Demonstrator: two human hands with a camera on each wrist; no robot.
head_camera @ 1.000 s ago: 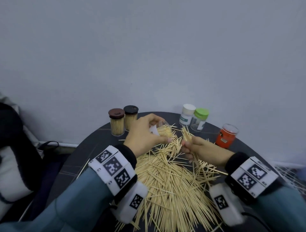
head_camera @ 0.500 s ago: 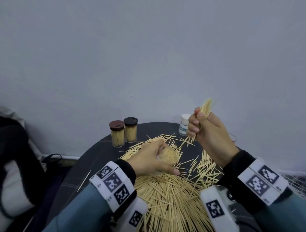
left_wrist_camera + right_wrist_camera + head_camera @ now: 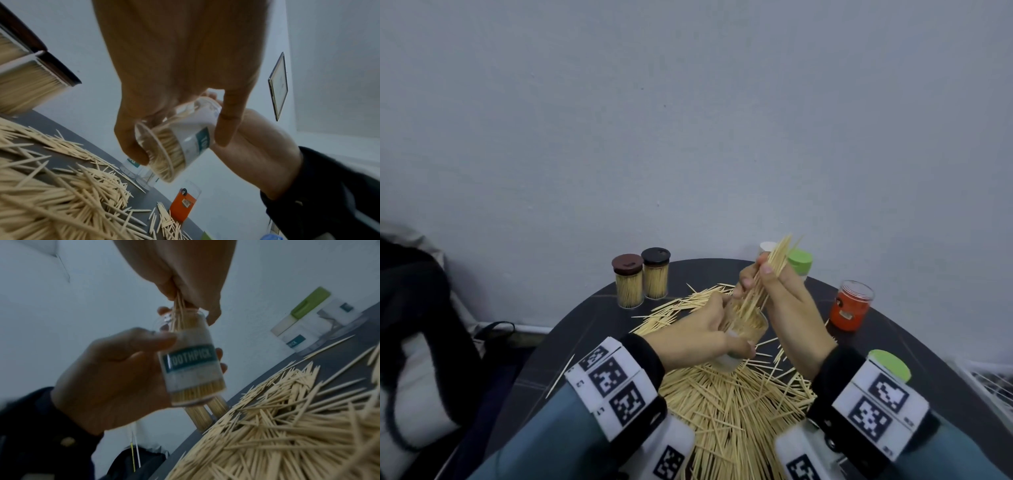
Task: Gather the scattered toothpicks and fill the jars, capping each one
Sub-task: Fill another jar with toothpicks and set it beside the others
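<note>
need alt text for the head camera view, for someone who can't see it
The right hand lowers a bundle of toothpicks into an open jar gripped by the left hand, above a toothpick pile on a dark round table.

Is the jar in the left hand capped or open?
Open: the jar has no cap, and the right hand pushes toothpicks into its mouth.

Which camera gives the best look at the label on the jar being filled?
The right wrist view: the jar faces it, label reading TOOTHPICK. The left wrist view catches the label obliquely; in the head view the left hand hides it.
</note>
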